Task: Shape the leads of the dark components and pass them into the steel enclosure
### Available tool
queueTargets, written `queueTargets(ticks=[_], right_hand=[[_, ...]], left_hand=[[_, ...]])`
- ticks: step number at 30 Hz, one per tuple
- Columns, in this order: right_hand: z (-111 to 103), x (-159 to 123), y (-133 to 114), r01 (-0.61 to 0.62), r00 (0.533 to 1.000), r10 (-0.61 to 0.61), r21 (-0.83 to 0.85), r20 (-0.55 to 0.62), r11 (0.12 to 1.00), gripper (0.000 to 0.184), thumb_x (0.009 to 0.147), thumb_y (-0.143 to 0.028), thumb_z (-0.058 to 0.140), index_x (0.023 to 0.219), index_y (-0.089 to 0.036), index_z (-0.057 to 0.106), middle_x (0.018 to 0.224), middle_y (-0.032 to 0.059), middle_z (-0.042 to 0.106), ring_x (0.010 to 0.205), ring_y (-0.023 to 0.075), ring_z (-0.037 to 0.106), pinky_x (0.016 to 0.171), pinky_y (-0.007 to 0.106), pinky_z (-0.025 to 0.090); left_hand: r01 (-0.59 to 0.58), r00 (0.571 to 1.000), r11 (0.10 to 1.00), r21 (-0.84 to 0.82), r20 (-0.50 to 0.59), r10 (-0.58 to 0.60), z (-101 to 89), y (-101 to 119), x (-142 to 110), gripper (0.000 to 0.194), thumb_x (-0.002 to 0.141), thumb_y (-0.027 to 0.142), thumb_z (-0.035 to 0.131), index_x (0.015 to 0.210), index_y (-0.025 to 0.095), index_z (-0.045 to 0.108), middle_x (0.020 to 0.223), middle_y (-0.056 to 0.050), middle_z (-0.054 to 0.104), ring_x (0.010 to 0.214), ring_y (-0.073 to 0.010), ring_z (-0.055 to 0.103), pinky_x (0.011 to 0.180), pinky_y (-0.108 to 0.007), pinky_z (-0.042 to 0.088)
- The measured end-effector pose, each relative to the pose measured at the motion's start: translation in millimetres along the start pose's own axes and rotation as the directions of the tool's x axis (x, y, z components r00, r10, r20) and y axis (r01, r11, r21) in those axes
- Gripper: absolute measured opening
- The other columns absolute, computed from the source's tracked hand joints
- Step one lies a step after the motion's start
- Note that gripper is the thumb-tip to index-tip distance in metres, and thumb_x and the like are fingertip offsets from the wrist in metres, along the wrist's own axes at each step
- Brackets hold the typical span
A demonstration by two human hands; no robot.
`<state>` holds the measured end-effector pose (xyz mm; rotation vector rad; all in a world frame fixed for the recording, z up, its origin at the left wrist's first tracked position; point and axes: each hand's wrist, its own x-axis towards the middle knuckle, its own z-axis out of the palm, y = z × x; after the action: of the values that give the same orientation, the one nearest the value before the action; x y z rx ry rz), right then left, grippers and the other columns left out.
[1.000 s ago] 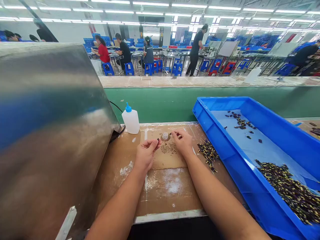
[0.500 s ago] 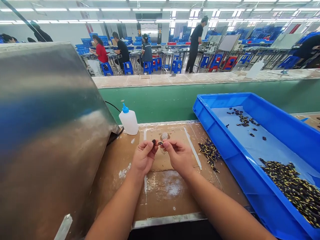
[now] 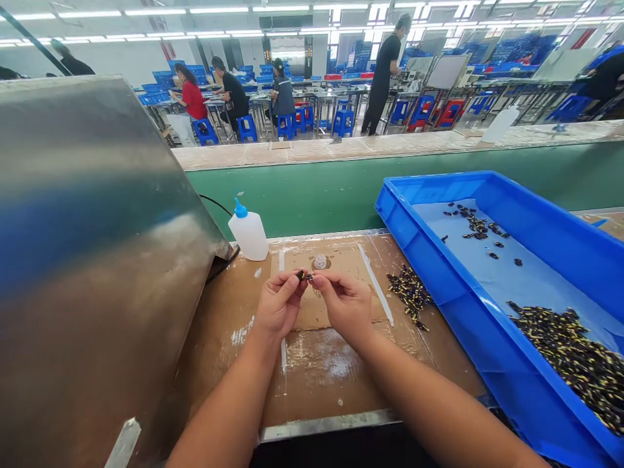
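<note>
Both of my hands meet above a brown cardboard mat (image 3: 322, 364) on the bench. My left hand (image 3: 279, 304) and my right hand (image 3: 345, 304) are closed in pinches on one small black part (image 3: 305, 276) held between their fingertips. Just beyond them a small clear cap (image 3: 320, 261) stands on the mat. A loose pile of small black-and-yellow parts (image 3: 410, 294) lies on the bench to the right of my right hand.
A white squeeze bottle with a blue tip (image 3: 248, 232) stands at the back left. A big steel housing (image 3: 92, 260) fills the left. A blue tray (image 3: 492, 195) on the right holds many more parts (image 3: 575, 354). Beyond a green conveyor wall (image 3: 341, 188), people sit and stand.
A second ago my hands were apart and low on the mat by the cap. They have since lifted, come together and joined on the small black part.
</note>
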<state>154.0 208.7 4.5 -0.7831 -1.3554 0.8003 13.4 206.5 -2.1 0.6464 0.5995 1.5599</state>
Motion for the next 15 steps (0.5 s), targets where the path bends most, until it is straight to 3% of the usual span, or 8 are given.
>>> queueTargets(ticks=[15], right_hand=[[-0.9,-0.4,-0.6,0.035,0.999,-0.036,-0.090,-0.012,0.995,0.009,0.096,-0.029,0.072,0.099,-0.027,0.080,0.095,0.0025,0.079,0.084,0.0173,0.074,0.077,0.029,0.061]], left_hand=[[-0.020,1.000,0.998,0.055,-0.014,0.021,1.5,-0.8,0.3,0.022,0.065,0.028,0.097,0.079,0.022,0.081,0.094,-0.005,0.079,0.089,-0.0126,0.073,0.085,-0.018,0.058]])
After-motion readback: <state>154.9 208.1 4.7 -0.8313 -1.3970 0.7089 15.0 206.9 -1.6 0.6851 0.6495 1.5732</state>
